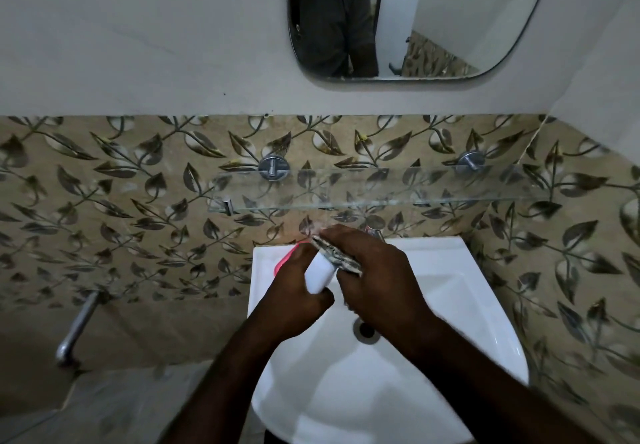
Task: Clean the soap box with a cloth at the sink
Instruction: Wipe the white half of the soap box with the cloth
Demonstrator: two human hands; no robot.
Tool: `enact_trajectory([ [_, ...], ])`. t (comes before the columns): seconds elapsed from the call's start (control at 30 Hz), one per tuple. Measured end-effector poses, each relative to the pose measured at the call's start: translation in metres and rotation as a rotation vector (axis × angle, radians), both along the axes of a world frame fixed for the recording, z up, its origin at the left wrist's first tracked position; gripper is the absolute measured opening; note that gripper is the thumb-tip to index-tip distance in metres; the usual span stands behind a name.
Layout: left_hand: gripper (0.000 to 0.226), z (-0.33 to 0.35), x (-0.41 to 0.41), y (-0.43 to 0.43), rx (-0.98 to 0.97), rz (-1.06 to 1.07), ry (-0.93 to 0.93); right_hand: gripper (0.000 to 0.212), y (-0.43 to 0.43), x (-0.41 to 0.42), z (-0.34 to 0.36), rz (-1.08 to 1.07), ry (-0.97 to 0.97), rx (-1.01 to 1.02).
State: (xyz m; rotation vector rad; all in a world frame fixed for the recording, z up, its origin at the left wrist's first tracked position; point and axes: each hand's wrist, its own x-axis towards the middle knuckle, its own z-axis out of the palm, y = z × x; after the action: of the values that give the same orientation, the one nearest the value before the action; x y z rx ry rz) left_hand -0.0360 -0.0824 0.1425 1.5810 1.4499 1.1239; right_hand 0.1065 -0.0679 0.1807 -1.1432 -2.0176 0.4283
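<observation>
Over the white sink [460, 291], my left hand [294, 291] grips a white soap box part [320, 274], tilted with one end toward me. My right hand [377, 270] presses a folded patterned cloth [337, 258] against the box's upper end. A pink piece [285, 256], perhaps the other half of the soap box, lies on the sink's back left rim, partly hidden behind my left hand.
A glass shelf [381, 187] on two metal brackets juts out just above my hands. The tap [375, 230] is mostly hidden behind my right hand. The drain [366, 329] sits mid-basin. A metal pipe [78, 329] projects from the left wall. A mirror [450, 10] hangs above.
</observation>
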Motion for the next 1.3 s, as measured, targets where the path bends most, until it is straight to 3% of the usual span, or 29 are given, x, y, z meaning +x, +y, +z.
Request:
enact_trajectory([
  [0.1, 0.064, 0.002, -0.002, 0.001, -0.008, 0.031, -0.075, 0.054, -0.002, -0.006, -0.004, 0.045, -0.097, 0.192],
  [0.2, 0.051, -0.002, -0.002, -0.001, -0.033, 0.03, -0.144, 0.06, 0.005, 0.001, 0.003, 0.055, 0.123, -0.13],
  [0.3, 0.045, -0.006, -0.003, 0.0, -0.019, 0.131, -0.372, 0.058, 0.015, 0.006, 0.002, 0.087, 0.278, -0.421],
  [0.47, 0.037, -0.006, 0.004, 0.007, 0.064, 0.279, -0.576, 0.053, 0.016, -0.001, -0.006, 0.039, 0.291, -0.476],
  [0.57, 0.055, -0.012, 0.001, 0.012, 0.162, 0.414, -0.571, 0.051, 0.014, -0.004, -0.007, 0.06, 0.319, -0.512],
  [0.63, 0.043, -0.015, -0.002, 0.015, 0.165, 0.415, -0.495, 0.051, 0.014, -0.003, -0.007, 0.062, 0.337, -0.519],
  [0.7, 0.034, -0.014, -0.001, 0.015, 0.027, 0.356, -0.527, 0.052, 0.017, -0.004, -0.008, 0.035, 0.313, -0.496],
  [0.83, 0.073, -0.014, -0.006, 0.015, -0.455, 0.133, -0.951, 0.061, 0.018, -0.004, -0.009, -0.033, 0.14, -0.386],
  [0.93, 0.073, -0.015, -0.001, 0.015, -0.574, 0.142, -1.126, 0.062, 0.012, -0.005, -0.013, -0.032, 0.013, -0.312],
  [1.1, 0.046, -0.028, 0.015, 0.017, -0.454, 0.287, -1.328, 0.055, 0.001, -0.015, -0.02, 0.046, -0.125, -0.129],
  [1.23, 0.063, -0.036, 0.013, 0.022, -0.309, 0.346, -1.462, 0.063, 0.015, 0.001, -0.012, -0.088, 0.146, -0.343],
  [1.3, 0.054, -0.042, 0.009, 0.024, -0.239, 0.375, -1.464, 0.063, 0.023, 0.013, -0.007, -0.181, 0.197, -0.383],
])
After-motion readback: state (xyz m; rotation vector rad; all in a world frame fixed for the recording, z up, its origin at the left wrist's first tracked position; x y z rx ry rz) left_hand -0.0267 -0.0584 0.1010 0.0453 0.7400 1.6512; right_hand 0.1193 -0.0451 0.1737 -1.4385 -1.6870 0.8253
